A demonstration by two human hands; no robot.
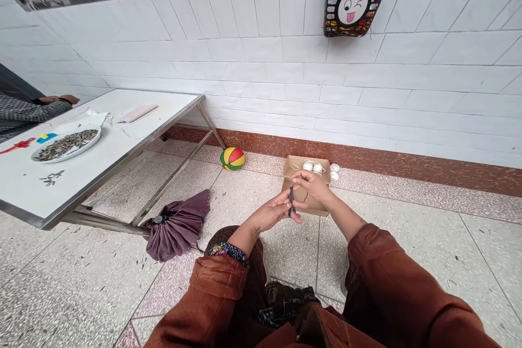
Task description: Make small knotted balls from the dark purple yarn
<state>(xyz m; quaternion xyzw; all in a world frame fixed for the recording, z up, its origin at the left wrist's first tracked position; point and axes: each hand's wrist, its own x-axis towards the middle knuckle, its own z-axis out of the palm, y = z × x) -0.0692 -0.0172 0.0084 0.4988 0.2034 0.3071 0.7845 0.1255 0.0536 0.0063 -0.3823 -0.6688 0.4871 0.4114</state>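
Observation:
Dark purple-black yarn [291, 202] is looped round the fingers of my left hand [272, 212], whose thumb presses against the loops. Just above and to the right, my right hand [310, 185] is closed in a pinch close to the top of the loops, seemingly on the yarn's strand, though the strand is too thin to follow. Behind and below both hands, an open cardboard box [322, 211] stands on the floor. White balls of string [308, 166] lie in its far part, and small white round pieces [334, 172] are beside it.
A white table [134, 133] with a metal frame stands left, bearing a plate of seeds [98, 136]. Another person's arm [24, 111] rests at its far end. A folded purple umbrella [179, 228] and a colourful ball [232, 159] are on the floor. A black basket [328, 5] hangs on the wall.

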